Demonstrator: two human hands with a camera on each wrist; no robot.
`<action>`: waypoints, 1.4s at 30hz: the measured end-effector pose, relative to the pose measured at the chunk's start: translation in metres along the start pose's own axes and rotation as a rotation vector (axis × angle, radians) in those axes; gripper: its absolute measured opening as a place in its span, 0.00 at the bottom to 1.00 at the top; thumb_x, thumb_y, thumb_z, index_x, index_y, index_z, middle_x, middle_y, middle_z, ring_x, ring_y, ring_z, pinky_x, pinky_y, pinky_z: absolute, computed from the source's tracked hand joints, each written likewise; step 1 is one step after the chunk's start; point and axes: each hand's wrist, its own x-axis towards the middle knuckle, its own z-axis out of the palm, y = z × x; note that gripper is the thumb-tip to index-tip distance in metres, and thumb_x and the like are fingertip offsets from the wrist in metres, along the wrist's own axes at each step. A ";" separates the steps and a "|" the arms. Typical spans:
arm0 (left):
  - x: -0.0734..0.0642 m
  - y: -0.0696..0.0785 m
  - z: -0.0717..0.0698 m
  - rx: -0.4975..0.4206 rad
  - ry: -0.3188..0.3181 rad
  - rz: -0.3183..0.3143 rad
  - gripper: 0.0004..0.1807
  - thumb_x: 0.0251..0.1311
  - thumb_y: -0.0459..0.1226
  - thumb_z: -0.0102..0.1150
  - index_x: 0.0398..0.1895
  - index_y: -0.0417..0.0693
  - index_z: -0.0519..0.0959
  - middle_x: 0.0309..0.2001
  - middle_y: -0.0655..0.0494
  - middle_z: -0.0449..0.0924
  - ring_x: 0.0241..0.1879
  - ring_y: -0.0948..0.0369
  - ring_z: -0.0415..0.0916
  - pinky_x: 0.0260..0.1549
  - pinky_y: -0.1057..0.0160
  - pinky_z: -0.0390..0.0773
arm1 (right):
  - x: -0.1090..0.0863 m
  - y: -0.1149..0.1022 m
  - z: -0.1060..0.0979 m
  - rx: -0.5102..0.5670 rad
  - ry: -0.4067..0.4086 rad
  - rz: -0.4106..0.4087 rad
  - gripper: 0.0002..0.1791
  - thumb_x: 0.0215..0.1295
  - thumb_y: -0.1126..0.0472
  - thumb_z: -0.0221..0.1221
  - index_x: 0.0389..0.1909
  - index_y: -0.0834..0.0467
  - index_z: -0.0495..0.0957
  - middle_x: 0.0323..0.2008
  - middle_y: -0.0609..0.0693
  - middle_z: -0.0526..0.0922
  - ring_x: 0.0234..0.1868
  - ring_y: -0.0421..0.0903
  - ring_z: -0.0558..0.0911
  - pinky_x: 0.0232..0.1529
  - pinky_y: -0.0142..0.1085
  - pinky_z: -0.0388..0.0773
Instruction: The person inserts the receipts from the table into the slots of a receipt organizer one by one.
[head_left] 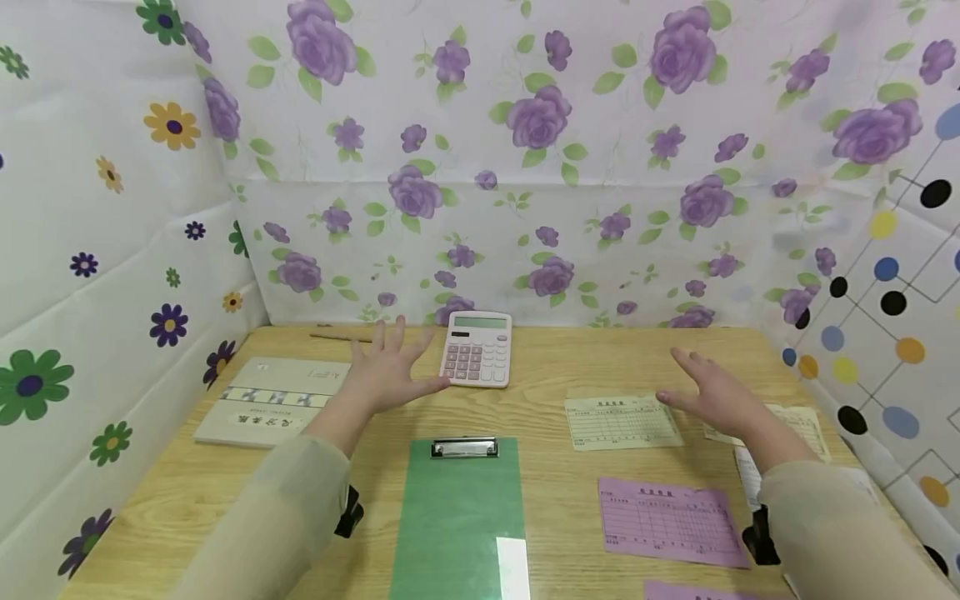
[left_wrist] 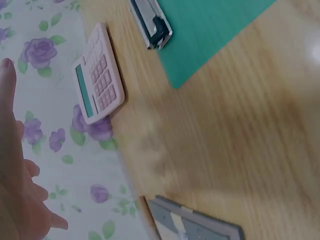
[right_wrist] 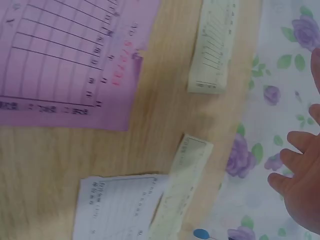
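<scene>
Head view, near to far: flat green clipboard with shiny metal clip, pale glare patch, runs off the bottom. Right of it, purple printed paper form, second purple one cut by the frame. Beige fabric sleeves block both sides; the right one hides part of some white printed sheets. Cream printed paper form lies flat just left of the right hand; fingers loosely extended, thumb apart, holding nothing. Left hand: fingers and thumb splayed wide, also holding nothing; its arm overlaps a flat grey-white slab with patterned band, box or book, can't tell. Pale pink rounded-rectangle calculator sits just right of that hand, a gap between them per left wrist view. Wood-grain tabletop meets creased white sheeting with purple roses.
</scene>
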 end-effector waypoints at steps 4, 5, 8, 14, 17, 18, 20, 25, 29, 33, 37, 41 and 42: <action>-0.004 0.007 0.009 -0.046 -0.002 0.023 0.54 0.46 0.77 0.37 0.74 0.65 0.41 0.73 0.41 0.32 0.69 0.39 0.27 0.56 0.28 0.37 | -0.004 0.000 0.010 -0.033 0.019 -0.029 0.49 0.62 0.36 0.53 0.71 0.63 0.49 0.65 0.77 0.50 0.62 0.77 0.52 0.54 0.69 0.50; -0.005 0.009 0.012 -0.065 -0.006 0.031 0.55 0.45 0.78 0.38 0.75 0.64 0.40 0.73 0.41 0.32 0.69 0.39 0.27 0.56 0.28 0.37 | -0.005 0.001 0.012 -0.043 0.023 -0.032 0.48 0.61 0.36 0.53 0.71 0.64 0.51 0.64 0.77 0.52 0.61 0.78 0.53 0.54 0.70 0.50; -0.010 0.013 0.020 -0.091 -0.018 0.058 0.59 0.43 0.78 0.38 0.75 0.60 0.38 0.73 0.42 0.34 0.70 0.40 0.31 0.58 0.31 0.39 | -0.007 0.003 0.021 -0.051 0.022 -0.015 0.47 0.61 0.35 0.54 0.70 0.62 0.55 0.64 0.74 0.56 0.59 0.79 0.53 0.52 0.71 0.51; -0.018 0.015 0.034 -0.129 -0.034 0.115 0.60 0.44 0.76 0.45 0.75 0.58 0.39 0.73 0.41 0.39 0.70 0.40 0.36 0.62 0.37 0.44 | -0.005 0.014 0.040 -0.056 0.046 -0.003 0.44 0.59 0.37 0.56 0.68 0.61 0.60 0.59 0.73 0.64 0.57 0.76 0.59 0.51 0.69 0.53; -0.022 0.014 0.038 -0.186 -0.034 0.143 0.56 0.46 0.70 0.54 0.75 0.61 0.44 0.72 0.39 0.42 0.69 0.39 0.39 0.62 0.37 0.44 | -0.005 0.019 0.049 -0.076 0.049 -0.011 0.43 0.60 0.38 0.57 0.67 0.62 0.61 0.57 0.74 0.66 0.56 0.75 0.61 0.52 0.68 0.53; -0.022 0.013 0.041 -0.201 -0.036 0.149 0.55 0.46 0.69 0.56 0.75 0.62 0.45 0.72 0.39 0.43 0.69 0.39 0.40 0.62 0.37 0.45 | -0.005 0.021 0.052 -0.079 0.046 -0.003 0.42 0.60 0.38 0.57 0.67 0.62 0.61 0.57 0.74 0.66 0.56 0.75 0.61 0.51 0.68 0.54; -0.024 0.012 0.045 -0.238 -0.042 0.164 0.54 0.46 0.65 0.60 0.74 0.62 0.47 0.71 0.39 0.45 0.68 0.38 0.43 0.61 0.37 0.47 | -0.006 0.023 0.055 -0.086 0.037 0.017 0.42 0.60 0.38 0.56 0.67 0.62 0.61 0.57 0.75 0.65 0.55 0.77 0.61 0.50 0.69 0.56; -0.027 0.015 0.057 -0.299 -0.078 0.185 0.57 0.43 0.63 0.65 0.74 0.59 0.47 0.69 0.40 0.52 0.65 0.40 0.54 0.59 0.39 0.55 | -0.005 0.027 0.060 -0.068 0.026 0.052 0.41 0.60 0.37 0.56 0.66 0.61 0.63 0.58 0.77 0.62 0.54 0.78 0.60 0.48 0.69 0.58; -0.030 0.019 0.067 -0.323 -0.109 0.184 0.59 0.42 0.63 0.66 0.75 0.58 0.45 0.68 0.40 0.56 0.64 0.42 0.57 0.59 0.42 0.58 | -0.003 0.031 0.064 -0.061 0.024 0.040 0.40 0.60 0.38 0.57 0.65 0.61 0.66 0.57 0.77 0.63 0.53 0.77 0.62 0.46 0.68 0.61; -0.032 0.024 0.075 -0.336 -0.126 0.189 0.59 0.42 0.62 0.67 0.75 0.58 0.45 0.67 0.41 0.58 0.63 0.43 0.58 0.58 0.43 0.60 | -0.002 0.034 0.065 -0.056 0.012 0.046 0.40 0.59 0.38 0.57 0.65 0.61 0.66 0.56 0.77 0.63 0.52 0.76 0.62 0.45 0.67 0.62; -0.034 0.029 0.079 -0.351 -0.124 0.203 0.59 0.42 0.61 0.67 0.74 0.55 0.48 0.66 0.41 0.58 0.63 0.44 0.58 0.58 0.44 0.60 | -0.001 0.034 0.064 -0.037 -0.006 0.060 0.42 0.58 0.37 0.58 0.65 0.60 0.65 0.56 0.75 0.63 0.53 0.74 0.63 0.47 0.67 0.61; -0.035 0.032 0.082 -0.352 -0.110 0.208 0.56 0.42 0.61 0.68 0.73 0.54 0.52 0.66 0.42 0.59 0.63 0.44 0.59 0.58 0.43 0.61 | 0.001 0.034 0.061 -0.018 -0.029 0.068 0.43 0.58 0.37 0.58 0.66 0.61 0.64 0.56 0.74 0.62 0.54 0.74 0.62 0.47 0.67 0.60; -0.035 0.032 0.082 -0.350 -0.108 0.208 0.56 0.42 0.61 0.68 0.73 0.54 0.53 0.66 0.43 0.60 0.63 0.44 0.59 0.57 0.43 0.61 | 0.002 0.034 0.060 -0.016 -0.034 0.068 0.43 0.58 0.37 0.58 0.66 0.61 0.63 0.56 0.75 0.62 0.54 0.74 0.62 0.48 0.67 0.60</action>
